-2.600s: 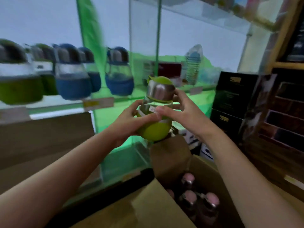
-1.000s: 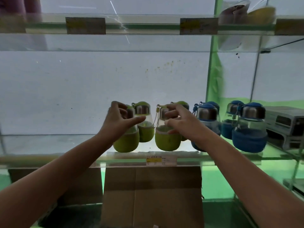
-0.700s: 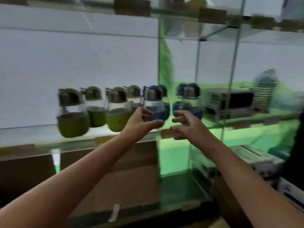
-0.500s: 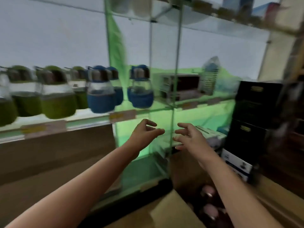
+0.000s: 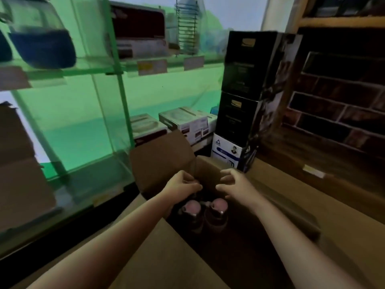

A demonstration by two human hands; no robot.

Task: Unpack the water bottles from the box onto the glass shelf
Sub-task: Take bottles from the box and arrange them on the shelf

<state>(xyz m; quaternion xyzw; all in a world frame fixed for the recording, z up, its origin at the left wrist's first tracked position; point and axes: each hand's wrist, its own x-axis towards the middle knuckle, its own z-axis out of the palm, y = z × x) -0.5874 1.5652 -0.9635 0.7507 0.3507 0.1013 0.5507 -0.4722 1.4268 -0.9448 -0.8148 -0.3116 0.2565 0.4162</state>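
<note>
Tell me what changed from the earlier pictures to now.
The green bottle held earlier was set on the glass shelf and let go. Both hands came down to the open cardboard box: the left hand and right hand now hover, empty, over the pink-capped bottles. The blue bottle stayed shelved.

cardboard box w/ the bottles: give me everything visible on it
The cardboard box is plain brown corrugated card, open at the top, sitting low in front of the glass shelf. One flap stands up at its far left side; others fold outward toward the viewer and to the right. Its inside is dark. Two pink-capped bottles stand upright side by side within. The left hand and right hand reach into the opening, fingers spread, above the bottles. Any contact with the bottles is unclear.
</note>
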